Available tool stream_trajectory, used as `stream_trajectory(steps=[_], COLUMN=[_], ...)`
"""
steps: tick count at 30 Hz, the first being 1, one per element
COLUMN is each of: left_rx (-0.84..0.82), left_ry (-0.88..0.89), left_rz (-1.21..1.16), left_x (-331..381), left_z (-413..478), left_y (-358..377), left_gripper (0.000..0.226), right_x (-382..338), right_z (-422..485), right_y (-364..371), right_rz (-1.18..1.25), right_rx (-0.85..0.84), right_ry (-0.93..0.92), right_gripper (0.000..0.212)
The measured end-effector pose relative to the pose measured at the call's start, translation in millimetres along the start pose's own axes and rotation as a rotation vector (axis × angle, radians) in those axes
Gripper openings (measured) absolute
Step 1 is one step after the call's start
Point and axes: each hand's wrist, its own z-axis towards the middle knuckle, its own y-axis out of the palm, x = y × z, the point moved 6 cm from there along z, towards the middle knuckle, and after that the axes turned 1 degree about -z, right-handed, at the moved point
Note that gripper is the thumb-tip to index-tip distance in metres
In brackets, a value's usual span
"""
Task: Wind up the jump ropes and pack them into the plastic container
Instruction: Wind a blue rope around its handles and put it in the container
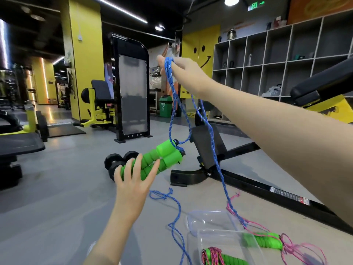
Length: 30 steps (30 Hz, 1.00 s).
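Gym interior, seen from head height. A grey floor [57, 197] is shown across the lower left of the frame, and a yellow pillar [86, 54] is seen at upper left. A black-framed machine panel [131, 88] is placed at centre, with a yellow-and-black seat machine [97, 106] to its left. A green bin [165, 106] is set behind them, below a yellow wall with a smiley face [200, 48]. Grey cubby shelving [286, 60] is shown at upper right. Black dumbbells [116, 161] are laid on the floor at centre, beside a black bench frame [248, 180]. Light is supplied by ceiling strips [122, 8]; a green exit sign [256, 4] is lit at top right.
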Motion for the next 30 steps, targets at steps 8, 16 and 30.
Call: stream_trajectory(steps=[8, 16, 30], left_rx=[0.05, 0.049, -0.014], left_ry=[0.027, 0.15, 0.461], left_rz=[-0.012, -0.053, -0.126], left_x=[6.8, 51.7, 140.6], left_z=[3.0, 10.0, -5.4], left_y=[2.5, 22.7, 52.8], left_gripper=[0.062, 0.07, 0.077], right_x=[47.6, 229.4, 295.7], right_z=[-4.4, -124.2, -235.1], right_y=[-33.6, -13.1, 2.2], right_rz=[-0.209, -0.386, 0.098], right_rx=[0.03, -0.357, -0.34], right_ry=[0.078, 0.584, 0.858], right_gripper=[0.07, 0.027, 0.044])
